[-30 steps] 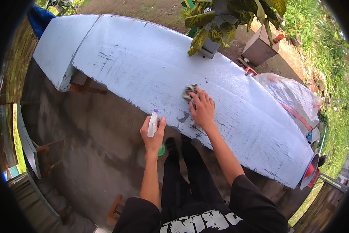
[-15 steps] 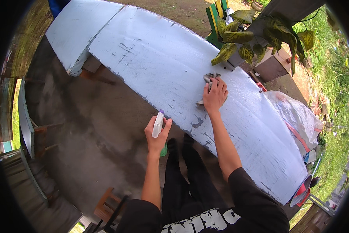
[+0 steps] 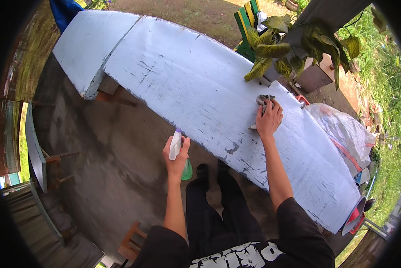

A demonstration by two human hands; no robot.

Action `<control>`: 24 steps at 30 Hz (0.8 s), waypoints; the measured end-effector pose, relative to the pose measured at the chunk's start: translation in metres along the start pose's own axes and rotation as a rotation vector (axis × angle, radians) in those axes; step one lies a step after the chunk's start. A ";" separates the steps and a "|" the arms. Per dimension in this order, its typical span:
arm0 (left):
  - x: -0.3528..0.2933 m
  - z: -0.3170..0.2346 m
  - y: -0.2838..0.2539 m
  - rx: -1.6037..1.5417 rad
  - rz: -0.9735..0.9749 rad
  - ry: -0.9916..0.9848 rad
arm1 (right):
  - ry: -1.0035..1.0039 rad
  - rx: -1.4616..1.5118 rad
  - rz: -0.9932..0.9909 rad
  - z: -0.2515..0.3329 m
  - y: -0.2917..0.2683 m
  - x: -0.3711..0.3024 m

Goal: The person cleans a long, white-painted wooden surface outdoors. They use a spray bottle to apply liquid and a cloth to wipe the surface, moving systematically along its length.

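Observation:
A long white painted tabletop [image 3: 196, 85] with scuffed, peeling patches runs across in front of me. My right hand [image 3: 268, 119] reaches out over its far side and presses a grey rag [image 3: 264, 100] flat on the surface. My left hand [image 3: 176, 156] hangs below the near edge of the table, gripping a spray bottle [image 3: 178, 149] with a white trigger head and a green body.
A leafy potted plant [image 3: 290, 44] and a green and yellow chair [image 3: 247, 22] stand behind the table. A white plastic sack [image 3: 343, 131] lies at the right end. The floor is bare concrete [image 3: 98, 152]. A bench [image 3: 35, 152] stands at left, a small wooden stool [image 3: 131, 243] near my legs.
My right hand has slid the rag farther across the tabletop toward its far edge. The left hand keeps the spray bottle low at my side.

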State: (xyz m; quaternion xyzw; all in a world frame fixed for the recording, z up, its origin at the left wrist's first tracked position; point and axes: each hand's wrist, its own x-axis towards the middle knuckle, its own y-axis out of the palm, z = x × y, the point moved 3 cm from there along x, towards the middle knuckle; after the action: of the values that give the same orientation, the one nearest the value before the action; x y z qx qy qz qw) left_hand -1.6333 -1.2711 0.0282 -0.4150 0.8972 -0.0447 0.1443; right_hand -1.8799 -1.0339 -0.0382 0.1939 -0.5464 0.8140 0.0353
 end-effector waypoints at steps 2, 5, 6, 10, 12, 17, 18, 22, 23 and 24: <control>0.005 -0.004 0.000 -0.025 0.015 -0.003 | -0.105 0.025 -0.012 0.053 0.028 0.014; 0.013 -0.010 -0.010 -0.078 0.025 -0.005 | -0.263 0.211 0.125 0.149 0.051 -0.019; 0.018 -0.011 -0.015 -0.093 0.028 -0.005 | -0.330 0.260 0.187 0.174 0.050 -0.043; 0.047 -0.017 -0.046 -0.067 0.037 0.091 | -0.336 0.342 0.278 0.183 0.021 -0.118; 0.064 -0.020 -0.052 -0.042 0.047 0.194 | -0.188 0.272 0.252 0.139 0.005 -0.130; 0.106 -0.050 -0.071 -0.102 0.104 0.274 | 0.182 -0.020 0.007 0.067 0.003 -0.072; 0.117 -0.051 -0.072 -0.116 0.134 0.310 | 0.208 -0.047 -0.019 0.077 0.014 -0.057; 0.153 -0.065 -0.066 -0.140 0.223 0.407 | 0.186 -0.026 -0.039 0.161 0.055 -0.024; 0.162 -0.066 -0.063 -0.138 0.232 0.424 | 0.111 0.029 0.007 0.191 0.060 -0.031; 0.169 -0.066 -0.061 -0.137 0.243 0.436 | 0.038 0.080 0.056 0.220 0.065 -0.041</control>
State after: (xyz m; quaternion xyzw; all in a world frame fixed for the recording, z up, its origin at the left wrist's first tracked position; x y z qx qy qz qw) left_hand -1.7124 -1.4415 0.0661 -0.2937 0.9512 -0.0548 -0.0768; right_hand -1.7983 -1.2516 -0.0375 0.1642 -0.5178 0.8395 0.0149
